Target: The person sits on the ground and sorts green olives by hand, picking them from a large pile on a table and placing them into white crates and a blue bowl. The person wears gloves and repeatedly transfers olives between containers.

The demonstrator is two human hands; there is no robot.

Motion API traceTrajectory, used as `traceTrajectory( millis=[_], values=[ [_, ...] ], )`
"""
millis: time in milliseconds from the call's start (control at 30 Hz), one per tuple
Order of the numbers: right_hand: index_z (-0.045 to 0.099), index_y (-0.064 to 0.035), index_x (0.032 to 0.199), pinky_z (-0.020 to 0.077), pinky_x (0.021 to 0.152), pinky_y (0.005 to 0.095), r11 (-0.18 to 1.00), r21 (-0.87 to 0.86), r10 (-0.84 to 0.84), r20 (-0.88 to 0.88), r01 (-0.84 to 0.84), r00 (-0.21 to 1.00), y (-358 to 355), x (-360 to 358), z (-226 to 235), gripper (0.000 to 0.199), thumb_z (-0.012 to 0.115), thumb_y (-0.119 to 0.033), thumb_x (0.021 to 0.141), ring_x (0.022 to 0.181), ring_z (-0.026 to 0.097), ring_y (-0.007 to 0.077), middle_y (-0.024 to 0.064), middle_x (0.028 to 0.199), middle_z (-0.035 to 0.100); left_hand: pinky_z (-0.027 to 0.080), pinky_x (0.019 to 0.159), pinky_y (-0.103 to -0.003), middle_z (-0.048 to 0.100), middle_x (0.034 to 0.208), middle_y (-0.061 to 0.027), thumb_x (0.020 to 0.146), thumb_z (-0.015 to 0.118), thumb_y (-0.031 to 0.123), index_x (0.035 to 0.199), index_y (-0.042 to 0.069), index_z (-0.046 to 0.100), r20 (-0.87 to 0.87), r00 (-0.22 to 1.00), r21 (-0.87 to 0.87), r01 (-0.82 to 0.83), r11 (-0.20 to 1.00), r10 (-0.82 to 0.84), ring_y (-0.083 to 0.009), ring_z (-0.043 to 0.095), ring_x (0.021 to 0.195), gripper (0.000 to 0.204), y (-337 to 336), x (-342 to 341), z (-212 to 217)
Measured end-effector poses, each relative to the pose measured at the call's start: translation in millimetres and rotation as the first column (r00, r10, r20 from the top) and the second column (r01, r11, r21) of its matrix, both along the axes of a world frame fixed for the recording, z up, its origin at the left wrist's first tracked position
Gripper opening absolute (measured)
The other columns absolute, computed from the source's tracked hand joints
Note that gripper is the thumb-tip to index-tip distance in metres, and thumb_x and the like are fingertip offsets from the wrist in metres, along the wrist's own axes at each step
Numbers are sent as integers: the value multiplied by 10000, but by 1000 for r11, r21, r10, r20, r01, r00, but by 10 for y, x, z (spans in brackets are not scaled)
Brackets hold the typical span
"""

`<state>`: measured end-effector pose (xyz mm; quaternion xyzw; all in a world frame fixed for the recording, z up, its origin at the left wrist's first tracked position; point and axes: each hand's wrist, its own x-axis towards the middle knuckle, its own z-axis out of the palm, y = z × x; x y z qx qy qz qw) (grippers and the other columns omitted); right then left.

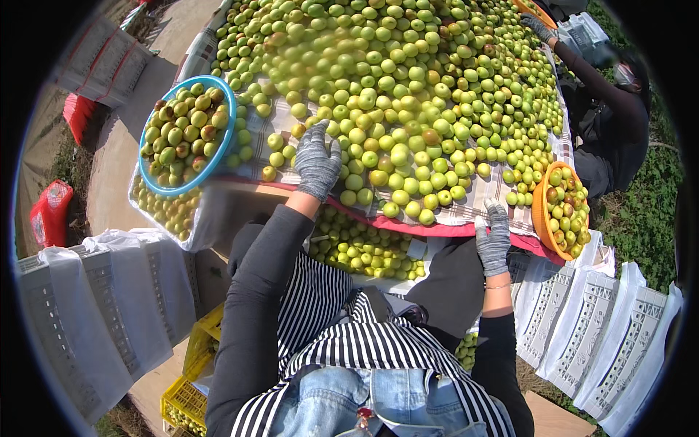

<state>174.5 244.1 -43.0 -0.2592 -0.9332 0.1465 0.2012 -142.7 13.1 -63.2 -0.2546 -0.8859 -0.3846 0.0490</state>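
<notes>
A heap of small round green-yellow jujubes (378, 124), some with brown patches, covers a plaid cloth (466, 211) on the table. My left hand (318, 160), in a grey knit glove, lies palm down at the heap's near edge. Its fingers are stretched out beside several loose jujubes, and I see nothing held. My right hand (494, 237), gloved the same way, rests at the cloth's red near edge, fingers extended and apart, with no fruit visible in it. An orange basket (541, 211) of browner jujubes stands to its right.
A blue-rimmed basket (231, 120) of jujubes sits at the left. Below the table edge lies a crate of jujubes (364, 251). Lined grey crates (109, 313) stand left, more white-lined crates (590, 320) right. Yellow crates (182, 400) are lower left. A co-worker (615, 116) reaches in at far right.
</notes>
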Motion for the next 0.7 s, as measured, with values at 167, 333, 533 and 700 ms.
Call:
traceTrajectory(
  millis=[167,333,533,700],
  values=[
    [580,-8,1085,391,935,401,966,-140,-223,-35,216,974,59,279,-69,333,619,-162,793,1047,518,337,192,1080,568,426,889,-394,552,1140,-147,779,586,202,1195,126,517,69,966,-150,257,955,-250,-305,530,1044,429,333,-294,123],
    [595,-1,1053,429,879,367,930,-262,-293,-108,257,950,143,248,-74,309,625,-155,786,993,554,315,187,1051,588,448,870,-393,522,1147,-155,742,652,267,1198,153,519,141,965,-461,262,848,-222,-305,540,1027,488,665,-258,289],
    [625,-22,1002,442,855,366,927,-180,-326,46,329,944,259,343,-55,287,636,-187,767,953,571,321,178,992,609,456,851,-407,562,1086,-181,715,666,290,1168,66,451,179,971,-478,227,848,-159,-341,563,982,549,704,-166,294],
    [626,-18,995,438,861,377,934,-156,-326,2,322,945,369,417,-101,288,634,-200,772,954,571,325,187,1007,609,453,673,-285,599,836,-76,808,593,183,1001,24,554,498,858,199,29,980,-127,-158,555,738,253,320,-163,211]
  ],
)
